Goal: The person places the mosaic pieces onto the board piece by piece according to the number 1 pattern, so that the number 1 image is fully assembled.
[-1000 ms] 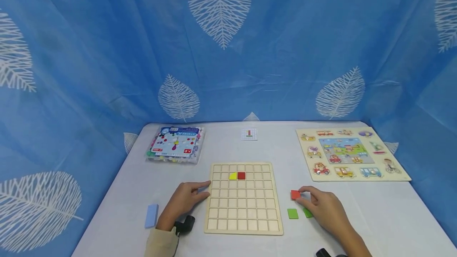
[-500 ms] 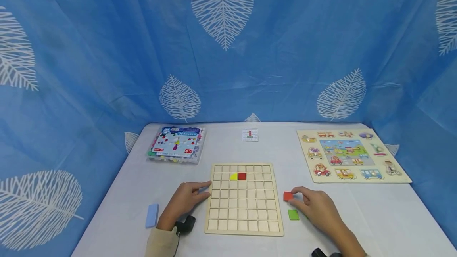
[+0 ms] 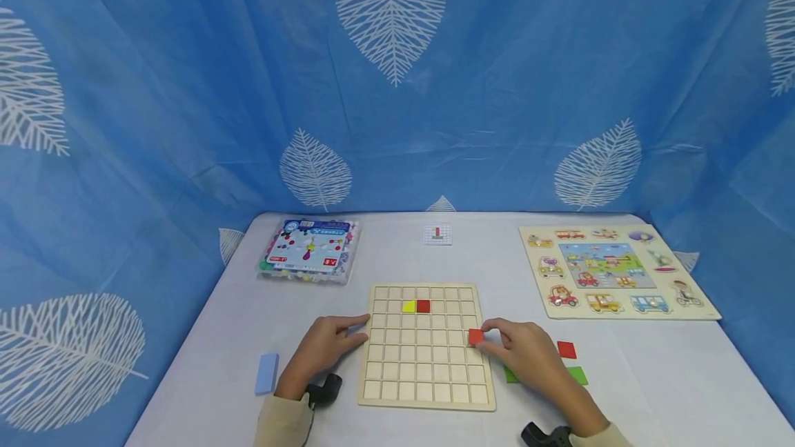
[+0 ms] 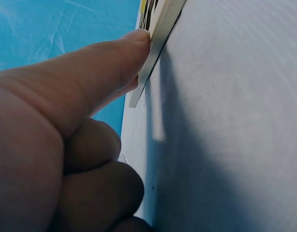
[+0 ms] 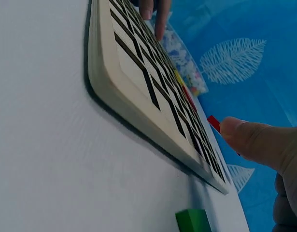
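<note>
My left hand (image 3: 326, 347) touches the left edge of a wooden grid board (image 3: 428, 405) with thumb and index finger set apart. In the left wrist view, the thumb (image 4: 114, 58) rests on the board's edge and other fingers are curled. My right hand (image 3: 524, 350) pinches a red square tile (image 3: 475, 337) between thumb and index finger, above the board's right edge. The right wrist view has that tile (image 5: 214, 123) at the thumb's tip. In the second row of cells sit a yellow piece (image 3: 408, 307) and a dark red square (image 3: 424, 306), side by side.
Beside the right forearm lie another red tile (image 3: 566, 350) and a green tile (image 3: 578, 375); a second green tile (image 3: 510, 375) is partly hidden. Around the table are a blue block (image 3: 266, 373), a bead box (image 3: 308, 250), a pattern card (image 3: 437, 234) and a picture puzzle (image 3: 621, 302).
My right hand has carried the red tile leftward from the table to the board's right edge, uncovering another red tile behind it. The left hand has stayed at the board.
</note>
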The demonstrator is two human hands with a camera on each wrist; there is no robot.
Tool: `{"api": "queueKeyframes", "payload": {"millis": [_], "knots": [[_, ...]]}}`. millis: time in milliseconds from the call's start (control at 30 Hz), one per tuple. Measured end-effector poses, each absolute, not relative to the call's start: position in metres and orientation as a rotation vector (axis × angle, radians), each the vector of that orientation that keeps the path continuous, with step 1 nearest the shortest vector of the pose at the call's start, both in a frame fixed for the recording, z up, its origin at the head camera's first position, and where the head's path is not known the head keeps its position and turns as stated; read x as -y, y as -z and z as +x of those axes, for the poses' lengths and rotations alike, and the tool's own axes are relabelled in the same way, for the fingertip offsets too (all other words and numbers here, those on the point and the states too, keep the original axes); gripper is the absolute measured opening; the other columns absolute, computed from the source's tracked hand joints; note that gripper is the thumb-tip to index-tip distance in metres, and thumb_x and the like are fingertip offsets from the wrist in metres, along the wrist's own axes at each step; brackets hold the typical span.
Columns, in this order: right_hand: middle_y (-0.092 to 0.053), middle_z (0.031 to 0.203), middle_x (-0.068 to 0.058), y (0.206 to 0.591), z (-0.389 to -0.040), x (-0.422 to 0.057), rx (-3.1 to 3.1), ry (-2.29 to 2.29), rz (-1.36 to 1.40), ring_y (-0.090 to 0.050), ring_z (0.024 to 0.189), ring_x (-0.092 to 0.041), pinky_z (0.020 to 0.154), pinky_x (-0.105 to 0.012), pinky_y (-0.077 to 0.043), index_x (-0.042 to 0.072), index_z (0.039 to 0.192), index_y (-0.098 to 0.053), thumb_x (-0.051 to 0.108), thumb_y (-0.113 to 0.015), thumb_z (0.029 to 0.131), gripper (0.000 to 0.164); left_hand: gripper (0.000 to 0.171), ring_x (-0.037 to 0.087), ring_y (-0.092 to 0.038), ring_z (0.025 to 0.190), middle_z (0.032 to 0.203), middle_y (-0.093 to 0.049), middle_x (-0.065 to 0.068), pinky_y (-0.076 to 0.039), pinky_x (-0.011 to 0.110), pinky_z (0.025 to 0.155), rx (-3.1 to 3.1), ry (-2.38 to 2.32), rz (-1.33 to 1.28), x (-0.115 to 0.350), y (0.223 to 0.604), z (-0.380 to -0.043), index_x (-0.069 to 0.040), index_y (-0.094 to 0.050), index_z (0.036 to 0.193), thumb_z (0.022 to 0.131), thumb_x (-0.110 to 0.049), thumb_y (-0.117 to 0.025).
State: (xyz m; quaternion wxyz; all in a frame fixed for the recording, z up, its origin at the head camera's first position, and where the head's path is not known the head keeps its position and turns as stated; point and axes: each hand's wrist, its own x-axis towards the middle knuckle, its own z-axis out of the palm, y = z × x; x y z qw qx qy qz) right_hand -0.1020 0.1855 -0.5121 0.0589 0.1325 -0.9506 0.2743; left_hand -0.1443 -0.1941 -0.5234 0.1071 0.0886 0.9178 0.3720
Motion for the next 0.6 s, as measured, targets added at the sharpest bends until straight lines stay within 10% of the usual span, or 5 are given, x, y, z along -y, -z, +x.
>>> {"api": "queueKeyframes", "payload": {"millis": [600], "knots": [[-0.026,0.052,0.024,0.517,-0.112,-0.139,2.718,-0.866,0.651,-0.022,0.051,0.005,0.051,-0.021,-0.025,0.021,0.098,-0.076,0.035,-0.086,0.083,0.023,0.041,0.011,-0.034,0.057,0.059,-0.039,-0.007,-0.033,0.026,0.054,-2.700,-1.088,0.233,0.193,0.524,-0.144,-0.022,-0.072,0.131,0.093,-0.034,-0.077]]}}
